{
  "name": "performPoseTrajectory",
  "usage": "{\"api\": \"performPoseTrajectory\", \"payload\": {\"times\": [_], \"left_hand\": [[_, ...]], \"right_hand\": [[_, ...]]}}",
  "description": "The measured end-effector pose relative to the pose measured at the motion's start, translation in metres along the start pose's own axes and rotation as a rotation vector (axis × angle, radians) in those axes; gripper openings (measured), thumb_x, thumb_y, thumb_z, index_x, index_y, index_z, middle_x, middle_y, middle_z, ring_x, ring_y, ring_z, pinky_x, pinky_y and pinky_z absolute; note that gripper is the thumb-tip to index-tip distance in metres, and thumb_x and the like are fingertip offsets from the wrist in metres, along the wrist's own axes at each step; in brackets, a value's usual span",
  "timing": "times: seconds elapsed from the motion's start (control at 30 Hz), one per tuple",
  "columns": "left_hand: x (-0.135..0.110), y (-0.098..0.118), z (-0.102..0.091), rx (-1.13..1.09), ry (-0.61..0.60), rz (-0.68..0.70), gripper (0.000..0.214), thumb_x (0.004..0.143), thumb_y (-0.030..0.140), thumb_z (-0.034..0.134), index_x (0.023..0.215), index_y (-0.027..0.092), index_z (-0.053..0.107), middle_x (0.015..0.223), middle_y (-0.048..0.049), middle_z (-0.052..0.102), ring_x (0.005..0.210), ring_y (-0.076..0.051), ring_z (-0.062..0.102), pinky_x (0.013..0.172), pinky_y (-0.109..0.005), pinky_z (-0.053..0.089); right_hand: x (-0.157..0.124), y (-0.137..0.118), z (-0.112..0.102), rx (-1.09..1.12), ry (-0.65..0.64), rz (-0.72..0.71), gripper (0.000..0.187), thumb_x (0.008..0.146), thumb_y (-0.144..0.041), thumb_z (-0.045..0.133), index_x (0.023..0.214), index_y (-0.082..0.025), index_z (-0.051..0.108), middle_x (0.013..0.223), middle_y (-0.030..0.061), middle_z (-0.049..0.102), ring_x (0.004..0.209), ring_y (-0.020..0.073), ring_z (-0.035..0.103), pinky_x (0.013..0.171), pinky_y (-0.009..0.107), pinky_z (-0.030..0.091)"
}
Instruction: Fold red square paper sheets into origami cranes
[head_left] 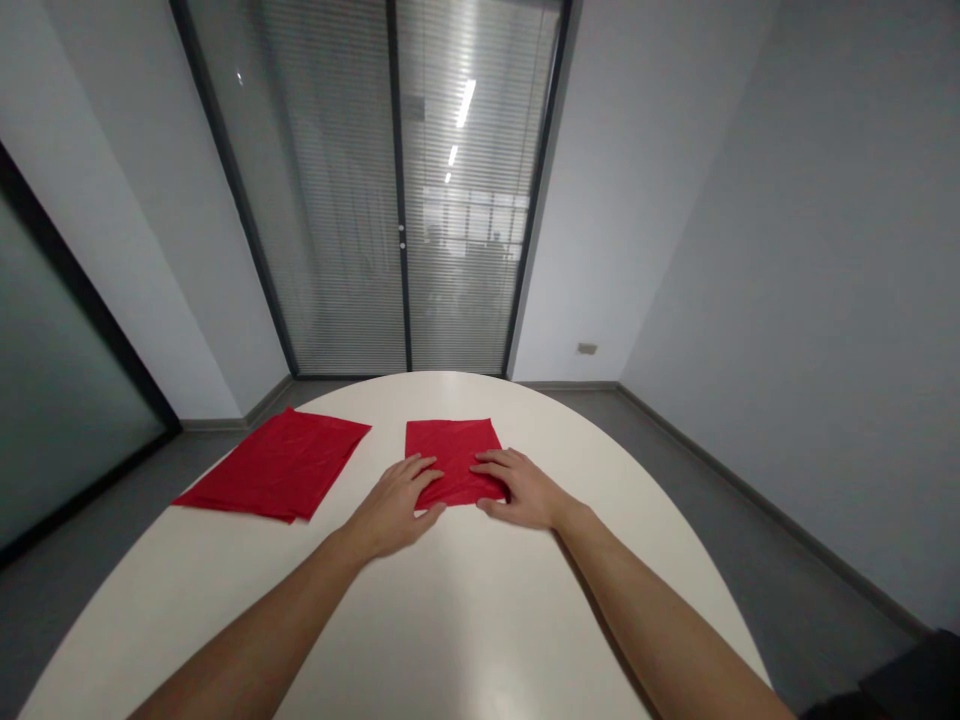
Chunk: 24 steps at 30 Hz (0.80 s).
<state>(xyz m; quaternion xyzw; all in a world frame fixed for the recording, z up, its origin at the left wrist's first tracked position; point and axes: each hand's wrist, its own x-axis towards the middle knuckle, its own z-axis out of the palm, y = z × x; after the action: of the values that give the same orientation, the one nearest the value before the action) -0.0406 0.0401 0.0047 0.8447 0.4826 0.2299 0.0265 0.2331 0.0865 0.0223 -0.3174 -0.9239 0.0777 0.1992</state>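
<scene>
A small red square of folded cloth [456, 462] lies flat on the white table, straight ahead of me. My left hand [397, 502] rests on its left side, fingers stretched out over the cloth and thumb near its front edge. On its right side lies my right hand [523, 490], fingers spread across the cloth and the thumb at the near right corner. Both palms face down, and neither hand grips anything. Parts of the cloth's side edges are hidden under my hands. Farther left, apart from my hands, is a larger stack of red cloth [281, 465] with uneven edges.
The round white table [465, 610] fills the lower view, and the larger red stack reaches its left edge. Beyond the table stand glass panels with blinds [345, 250]. Plain walls [817, 280] rise at the sides. A dark object [911, 680] shows at the lower right.
</scene>
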Motion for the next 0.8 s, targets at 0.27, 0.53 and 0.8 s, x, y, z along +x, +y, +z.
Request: {"api": "performPoseTrajectory", "payload": {"times": [0.27, 0.53, 0.8], "left_hand": [[-0.001, -0.002, 0.005, 0.011, -0.047, -0.037, 0.055, 0.094, 0.048, 0.053, 0.142, 0.021, 0.054, 0.153, -0.0122, 0.048, 0.145, -0.035, 0.036, 0.118, -0.055, 0.032], [-0.004, 0.005, 0.003, 0.075, -0.068, -0.051, 0.052, 0.095, 0.04, 0.052, 0.142, 0.019, 0.054, 0.152, -0.013, 0.048, 0.143, -0.033, 0.04, 0.119, -0.052, 0.031], [-0.003, 0.005, 0.003, 0.069, -0.052, -0.015, 0.051, 0.093, 0.038, 0.054, 0.14, 0.019, 0.057, 0.151, -0.0127, 0.05, 0.142, -0.031, 0.043, 0.118, -0.052, 0.032]], "right_hand": [[0.0, 0.003, 0.009, -0.001, 0.087, -0.038, 0.053, 0.083, -0.044, 0.069, 0.13, -0.019, 0.064, 0.134, 0.0147, 0.063, 0.124, 0.0313, 0.058, 0.107, 0.049, 0.044], [-0.003, -0.008, 0.006, -0.042, 0.061, -0.047, 0.051, 0.086, -0.041, 0.066, 0.13, -0.015, 0.061, 0.135, 0.0174, 0.061, 0.124, 0.0312, 0.057, 0.107, 0.049, 0.043], [-0.004, -0.012, 0.004, -0.054, 0.05, -0.038, 0.052, 0.086, -0.04, 0.066, 0.13, -0.015, 0.061, 0.134, 0.0172, 0.062, 0.124, 0.0313, 0.057, 0.108, 0.049, 0.042]]}}
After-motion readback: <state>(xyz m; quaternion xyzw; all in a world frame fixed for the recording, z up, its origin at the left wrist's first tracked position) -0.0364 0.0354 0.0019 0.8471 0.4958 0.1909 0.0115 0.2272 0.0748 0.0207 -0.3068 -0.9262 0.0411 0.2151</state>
